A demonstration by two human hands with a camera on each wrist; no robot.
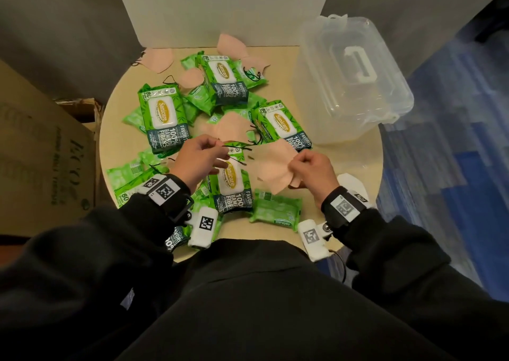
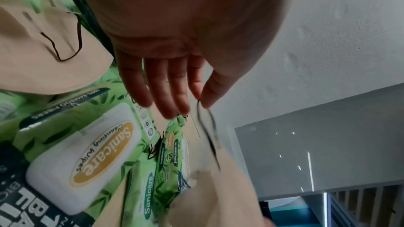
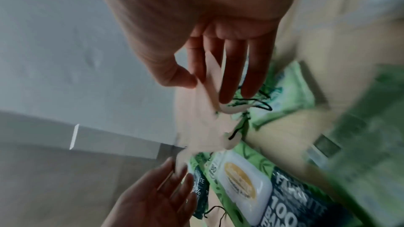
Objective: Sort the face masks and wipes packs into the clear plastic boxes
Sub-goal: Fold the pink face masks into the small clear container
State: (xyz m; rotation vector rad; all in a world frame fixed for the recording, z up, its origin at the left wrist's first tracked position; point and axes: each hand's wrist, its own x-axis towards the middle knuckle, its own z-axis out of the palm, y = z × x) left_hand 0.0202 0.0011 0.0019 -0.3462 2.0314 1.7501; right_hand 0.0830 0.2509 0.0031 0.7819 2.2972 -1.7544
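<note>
Pink face masks and green Sanicare wipes packs [image 1: 164, 115] lie jumbled on a round table [image 1: 118, 143]. My right hand [image 1: 294, 165] pinches the edge of one pink mask [image 1: 275, 167] just above the pile; in the right wrist view, thumb and fingers [image 3: 229, 82] clamp the mask [image 3: 203, 118]. My left hand [image 1: 220, 146] pinches that mask's black ear loop [image 1: 237, 148]; the left wrist view shows thumb and forefinger of this hand [image 2: 200, 103] closed on the loop [image 2: 207, 127]. A clear plastic box [image 1: 349, 85] with its lid on stands at the back right.
A large wipes pack [image 1: 230, 184] lies under my hands, and a small pack [image 1: 276, 209] sits near the front edge. More masks [image 1: 159, 59] lie at the back. A cardboard box [image 1: 41, 154] stands left of the table, a white board [image 1: 220, 8] behind it.
</note>
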